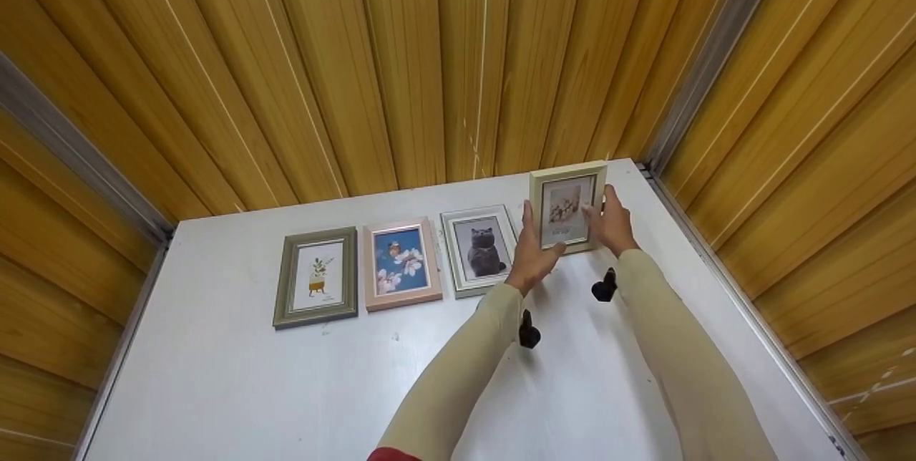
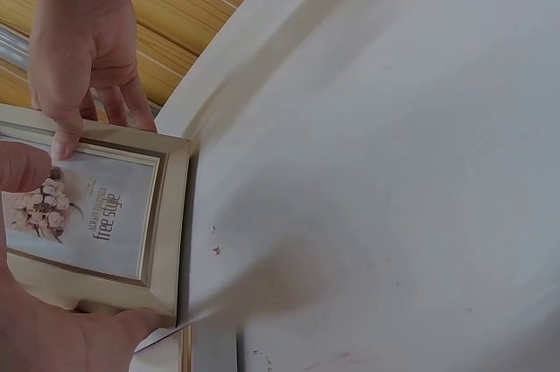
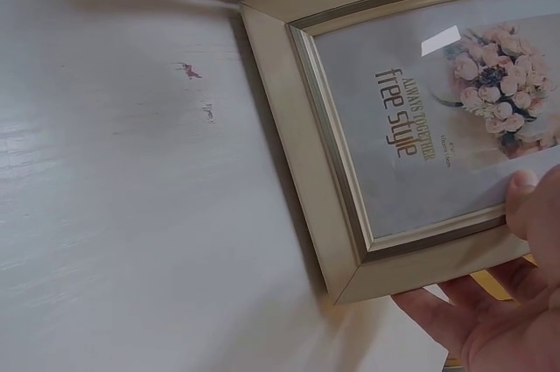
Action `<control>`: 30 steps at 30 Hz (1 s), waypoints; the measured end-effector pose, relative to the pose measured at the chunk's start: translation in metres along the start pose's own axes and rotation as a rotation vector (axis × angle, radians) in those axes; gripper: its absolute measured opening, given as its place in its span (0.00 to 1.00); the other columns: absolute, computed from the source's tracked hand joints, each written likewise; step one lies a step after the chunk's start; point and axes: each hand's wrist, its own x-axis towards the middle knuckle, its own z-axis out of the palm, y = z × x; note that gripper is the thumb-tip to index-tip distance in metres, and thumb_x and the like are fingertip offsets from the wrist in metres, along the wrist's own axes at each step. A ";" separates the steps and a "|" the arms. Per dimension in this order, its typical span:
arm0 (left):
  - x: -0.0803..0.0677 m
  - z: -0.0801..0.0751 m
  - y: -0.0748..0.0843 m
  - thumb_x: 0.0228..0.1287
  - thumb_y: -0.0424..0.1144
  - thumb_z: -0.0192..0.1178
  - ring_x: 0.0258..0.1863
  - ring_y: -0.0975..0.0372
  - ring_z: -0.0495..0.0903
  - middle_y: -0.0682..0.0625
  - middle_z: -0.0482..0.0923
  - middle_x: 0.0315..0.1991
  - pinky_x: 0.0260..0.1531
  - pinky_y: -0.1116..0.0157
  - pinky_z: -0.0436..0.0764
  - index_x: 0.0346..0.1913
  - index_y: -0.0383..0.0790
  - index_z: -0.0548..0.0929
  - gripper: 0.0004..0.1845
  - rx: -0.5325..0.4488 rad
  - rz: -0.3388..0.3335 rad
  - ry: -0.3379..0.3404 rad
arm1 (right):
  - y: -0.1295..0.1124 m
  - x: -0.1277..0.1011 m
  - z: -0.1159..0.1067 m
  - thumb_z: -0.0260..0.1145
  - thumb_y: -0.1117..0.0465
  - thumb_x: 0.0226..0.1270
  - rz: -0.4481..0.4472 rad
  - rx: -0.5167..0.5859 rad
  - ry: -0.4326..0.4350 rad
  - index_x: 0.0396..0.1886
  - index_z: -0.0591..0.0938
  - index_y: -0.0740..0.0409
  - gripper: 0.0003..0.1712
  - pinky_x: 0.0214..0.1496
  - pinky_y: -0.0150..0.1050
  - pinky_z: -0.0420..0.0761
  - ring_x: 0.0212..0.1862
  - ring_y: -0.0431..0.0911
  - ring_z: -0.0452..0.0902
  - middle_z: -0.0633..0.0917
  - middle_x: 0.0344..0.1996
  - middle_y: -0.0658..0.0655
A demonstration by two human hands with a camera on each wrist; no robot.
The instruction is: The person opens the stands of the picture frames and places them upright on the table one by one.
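My left hand [image 1: 531,260] and right hand [image 1: 614,221] clamp the cream flower frame [image 1: 567,207] upright on the white bench [image 1: 215,375], beside the cat frame [image 1: 481,250].

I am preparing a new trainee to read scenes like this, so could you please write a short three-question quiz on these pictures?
1. True or false: both hands grip the cream frame with the bouquet print.
2. How many frames lie flat on the white table, apart from the one in the hands?
3. Which lying frame is nearest the left hand? A: green frame. B: pink frame. C: silver cat frame.

Key
1. True: the left hand holds its left edge and the right hand its right edge.
2. Three.
3. C.
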 end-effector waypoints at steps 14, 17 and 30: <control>-0.002 -0.024 0.007 0.69 0.37 0.66 0.77 0.51 0.61 0.46 0.58 0.80 0.73 0.49 0.62 0.84 0.57 0.42 0.52 0.037 -0.033 -0.021 | -0.014 -0.005 -0.006 0.58 0.58 0.81 -0.071 0.016 0.061 0.84 0.44 0.51 0.44 0.66 0.64 0.71 0.70 0.67 0.67 0.66 0.72 0.72; -0.002 -0.036 0.007 0.70 0.39 0.65 0.77 0.51 0.60 0.47 0.56 0.81 0.73 0.50 0.61 0.84 0.57 0.43 0.50 0.074 -0.011 -0.021 | -0.025 -0.005 -0.008 0.61 0.56 0.79 -0.115 0.001 0.123 0.84 0.43 0.50 0.47 0.70 0.66 0.65 0.73 0.67 0.61 0.62 0.73 0.72; -0.004 -0.099 0.014 0.75 0.56 0.58 0.79 0.52 0.56 0.46 0.53 0.82 0.75 0.51 0.59 0.84 0.53 0.44 0.45 0.264 0.130 -0.025 | -0.064 -0.011 -0.005 0.65 0.43 0.74 -0.229 -0.077 0.296 0.83 0.53 0.45 0.46 0.73 0.65 0.60 0.75 0.63 0.51 0.57 0.76 0.65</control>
